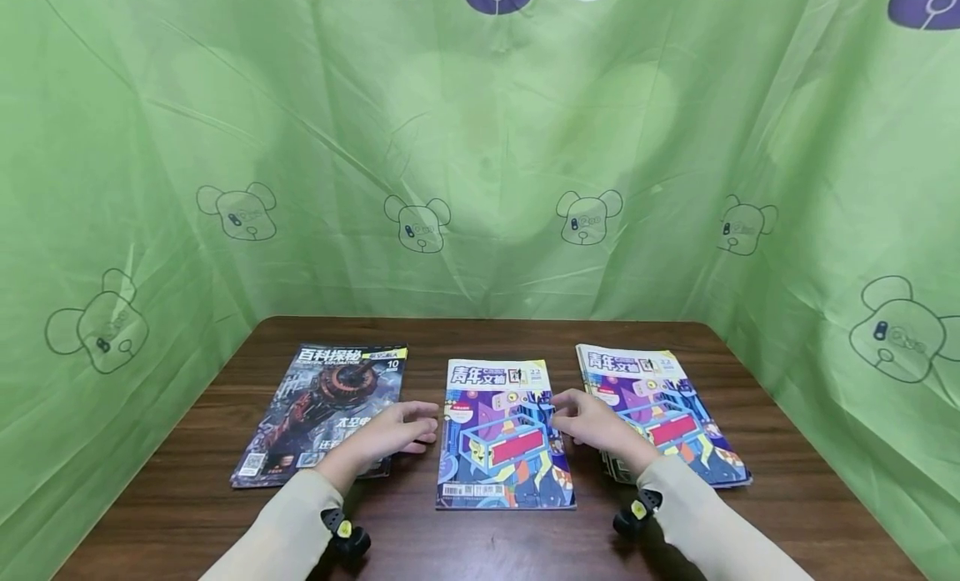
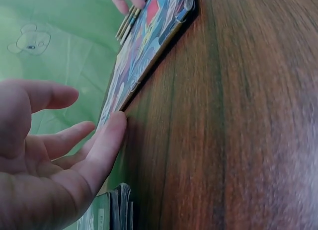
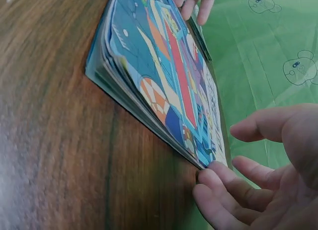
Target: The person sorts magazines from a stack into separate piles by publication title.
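Observation:
A purple and blue magazine [image 1: 504,435] lies flat on the wooden table between my two hands. Along its left side is my left hand [image 1: 393,435], fingers loosely bent with nothing in them. In the left wrist view, this hand's fingertips [image 2: 117,121] come right up to the magazine's edge. My right hand [image 1: 596,423] is at the opposite side, thumb and fingers apart. The right wrist view has its fingertips [image 3: 211,178] at the magazine's edge, with the layered pages showing.
To the left lies a dark magazine [image 1: 322,410], partly behind the left hand. On the right, a stack of magazines [image 1: 667,398] shows the same purple cover and sits partly under the right forearm. A green curtain [image 1: 480,147] with bear drawings surrounds the wooden table [image 1: 405,535].

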